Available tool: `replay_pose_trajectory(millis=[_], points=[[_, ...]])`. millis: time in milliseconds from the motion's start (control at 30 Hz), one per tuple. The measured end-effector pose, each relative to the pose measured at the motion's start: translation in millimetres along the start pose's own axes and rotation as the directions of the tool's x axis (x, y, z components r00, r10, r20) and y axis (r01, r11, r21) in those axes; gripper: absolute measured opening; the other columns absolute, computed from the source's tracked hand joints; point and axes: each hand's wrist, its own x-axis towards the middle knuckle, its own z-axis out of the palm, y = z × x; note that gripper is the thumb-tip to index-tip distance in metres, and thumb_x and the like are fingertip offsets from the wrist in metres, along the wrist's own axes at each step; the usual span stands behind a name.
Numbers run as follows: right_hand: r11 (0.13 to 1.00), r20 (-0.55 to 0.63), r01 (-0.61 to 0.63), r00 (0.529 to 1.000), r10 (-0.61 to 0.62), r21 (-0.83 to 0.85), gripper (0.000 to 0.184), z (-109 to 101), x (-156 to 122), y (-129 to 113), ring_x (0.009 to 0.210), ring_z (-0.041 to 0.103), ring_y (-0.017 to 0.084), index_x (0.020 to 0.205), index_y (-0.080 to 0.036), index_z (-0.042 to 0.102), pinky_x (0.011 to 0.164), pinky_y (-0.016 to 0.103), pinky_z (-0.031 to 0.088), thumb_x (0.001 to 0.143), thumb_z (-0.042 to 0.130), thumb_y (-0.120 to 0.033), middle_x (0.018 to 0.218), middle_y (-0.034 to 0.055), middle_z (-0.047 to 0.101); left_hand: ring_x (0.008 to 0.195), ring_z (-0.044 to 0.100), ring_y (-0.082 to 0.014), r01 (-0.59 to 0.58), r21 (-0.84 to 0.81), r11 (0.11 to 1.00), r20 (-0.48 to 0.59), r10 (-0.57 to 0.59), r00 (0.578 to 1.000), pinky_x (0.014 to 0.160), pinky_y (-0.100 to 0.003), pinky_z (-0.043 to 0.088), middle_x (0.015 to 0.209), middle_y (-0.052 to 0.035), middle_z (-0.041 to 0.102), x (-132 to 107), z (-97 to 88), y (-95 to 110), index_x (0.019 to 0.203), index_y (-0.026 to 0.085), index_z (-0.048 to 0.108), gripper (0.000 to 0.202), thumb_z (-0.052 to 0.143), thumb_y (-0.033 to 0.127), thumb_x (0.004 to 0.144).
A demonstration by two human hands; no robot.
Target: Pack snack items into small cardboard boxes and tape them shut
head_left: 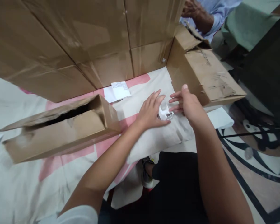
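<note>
A small white plastic device point(165, 112) with a dark little window lies on a white and pink cloth point(79, 155) spread over a low surface. My left hand point(151, 111) rests flat on the cloth with fingers stretched out, its fingertips touching the device's left side. My right hand point(185, 102) hovers just right of the device, fingers extended and apart, thumb up, fingertips at the device's edge. Neither hand grips it.
A large brown cardboard sheet point(84, 40) leans at the back. A long cardboard box point(60, 130) lies at left, another box point(205, 74) at right. A white paper slip point(118, 91) lies on the cloth. Another person's hand and blue sleeve point(200, 14) show top right. Patterned floor point(259, 146) at right.
</note>
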Motion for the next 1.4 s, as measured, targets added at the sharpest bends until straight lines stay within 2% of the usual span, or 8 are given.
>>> replay_pose_trajectory(millis=[233, 500, 600, 800, 900, 1033, 1167, 1400], points=[[0.994, 0.082, -0.051, 0.996, 0.043, 0.099, 0.077, -4, -9, 7, 0.059, 0.069, 0.019, 0.107, -0.02, 0.066, 0.064, 0.035, 0.055, 0.088, 0.031, -0.086, 0.104, 0.0109, 0.072, 0.147, 0.035, -0.0373, 0.006, -0.064, 0.998, -0.006, -0.007, 1.0, 0.112, -0.054, 0.04, 0.16, -0.0189, 0.033, -18, -3.8, 12, 0.153, 0.022, 0.024, 0.113, 0.086, 0.054, 0.064], [0.995, 0.082, -0.024, 0.997, 0.016, 0.098, 0.068, 10, -2, 6, 0.073, 0.073, 0.025, 0.118, -0.024, 0.062, 0.073, 0.041, 0.056, 0.091, 0.036, -0.081, 0.113, 0.011, 0.068, 0.146, 0.037, -0.0335, -0.125, -0.119, 0.985, -0.11, 0.112, 0.988, 0.11, -0.051, 0.044, 0.156, -0.0171, 0.037, -21, 0.4, 0, 0.153, 0.026, 0.017, 0.109, 0.083, 0.055, 0.071], [0.999, 0.028, 0.021, 0.999, -0.022, 0.049, 0.062, 16, -6, 2, 0.075, 0.073, 0.025, 0.116, -0.025, 0.064, 0.074, 0.042, 0.056, 0.092, 0.039, -0.077, 0.112, 0.0092, 0.066, 0.144, 0.039, -0.0336, -0.135, -0.135, 0.982, -0.138, 0.116, 0.984, 0.107, -0.051, 0.047, 0.154, -0.0163, 0.037, -23, 0.7, -1, 0.154, 0.029, 0.013, 0.11, 0.082, 0.056, 0.072], [0.989, -0.105, 0.149, 0.983, -0.149, -0.017, 0.048, 23, -24, -6, 0.047, 0.063, 0.013, 0.099, -0.022, 0.063, 0.055, 0.033, 0.051, 0.095, 0.047, -0.068, 0.104, 0.004, 0.066, 0.14, 0.042, -0.0343, -0.101, -0.117, 0.988, -0.148, 0.084, 0.985, 0.097, -0.048, 0.053, 0.15, -0.015, 0.039, -25, -2.1, 2, 0.154, 0.028, 0.016, 0.109, 0.078, 0.064, 0.072], [0.971, -0.176, 0.238, 0.956, -0.236, -0.008, 0.039, 26, -32, -8, 0.05, 0.061, 0.01, 0.095, -0.022, 0.062, 0.049, 0.026, 0.048, 0.099, 0.046, -0.057, 0.097, 0.0019, 0.066, 0.138, 0.043, -0.0349, -0.092, -0.083, 0.992, -0.162, 0.078, 0.984, 0.088, -0.046, 0.055, 0.148, -0.0155, 0.038, -27, -3.9, 5, 0.152, 0.028, 0.019, 0.106, 0.071, 0.074, 0.073], [0.957, -0.232, 0.284, 0.937, -0.263, 0.064, 0.032, 29, -37, -10, 0.063, 0.066, 0.014, 0.093, -0.021, 0.06, 0.05, 0.024, 0.049, 0.101, 0.046, -0.047, 0.092, 0.003, 0.064, 0.136, 0.046, -0.0348, -0.123, -0.021, 0.992, -0.189, 0.116, 0.975, 0.091, -0.047, 0.052, 0.145, -0.0144, 0.04, -30, -4.9, 7, 0.151, 0.03, 0.021, 0.101, 0.065, 0.08, 0.075], [0.946, -0.221, 0.316, 0.93, -0.294, 0.069, 0.031, 28, -38, -5, 0.08, 0.069, 0.018, 0.096, -0.021, 0.06, 0.062, 0.028, 0.055, 0.101, 0.046, -0.049, 0.092, 0.0034, 0.063, 0.136, 0.046, -0.0355, -0.108, -0.023, 0.994, -0.209, 0.101, 0.973, 0.093, -0.049, 0.052, 0.143, -0.0139, 0.041, -31, -5.0, 9, 0.151, 0.031, 0.022, 0.101, 0.061, 0.085, 0.074], [0.946, -0.216, 0.323, 0.927, -0.307, 0.042, 0.03, 26, -46, -5, 0.073, 0.063, 0.017, 0.096, -0.023, 0.059, 0.058, 0.029, 0.055, 0.101, 0.045, -0.05, 0.093, 0.0051, 0.063, 0.135, 0.045, -0.0374, -0.086, -0.068, 0.994, -0.21, 0.07, 0.975, 0.098, -0.051, 0.052, 0.148, -0.0139, 0.037, -31, -3.9, 8, 0.15, 0.032, 0.022, 0.108, 0.065, 0.087, 0.068]])
